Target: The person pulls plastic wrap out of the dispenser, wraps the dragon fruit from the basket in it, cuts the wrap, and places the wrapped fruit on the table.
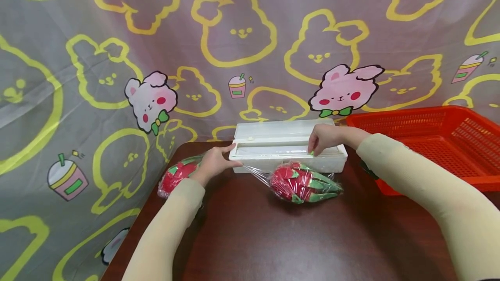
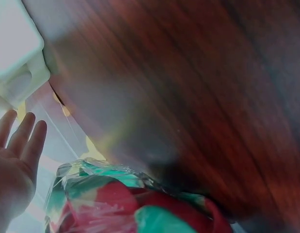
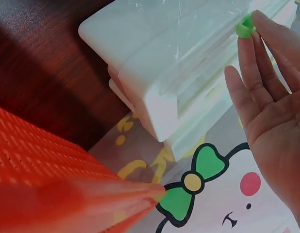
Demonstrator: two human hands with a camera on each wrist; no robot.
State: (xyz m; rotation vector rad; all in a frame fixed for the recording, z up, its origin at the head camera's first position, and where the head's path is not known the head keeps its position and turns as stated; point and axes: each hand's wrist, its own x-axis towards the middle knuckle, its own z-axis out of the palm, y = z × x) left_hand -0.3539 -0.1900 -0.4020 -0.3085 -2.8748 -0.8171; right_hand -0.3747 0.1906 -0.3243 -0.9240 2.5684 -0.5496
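Observation:
A long white cling film dispenser (image 1: pixel 289 159) with its lid raised stands at the back of the table. My left hand (image 1: pixel 212 164) is at its left end, thumb at the front and straight fingers toward the back; the left wrist view shows these fingers (image 2: pixel 23 138) extended. My right hand (image 1: pixel 326 137) pinches a small green slide cutter (image 3: pixel 244 27) on the dispenser's top. Before the dispenser lies a red and green dragon fruit (image 1: pixel 298 185) in clear film, which stretches from it toward my left thumb. Another wrapped dragon fruit (image 1: pixel 177 177) lies partly behind my left hand.
A red perforated plastic basket (image 1: pixel 425 146) stands to the right of the dispenser; its wall (image 3: pixel 57 160) is close to my right wrist. A patterned curtain (image 1: pixel 273 34) hangs behind and to the left of the dark brown wooden table (image 1: pixel 281 237).

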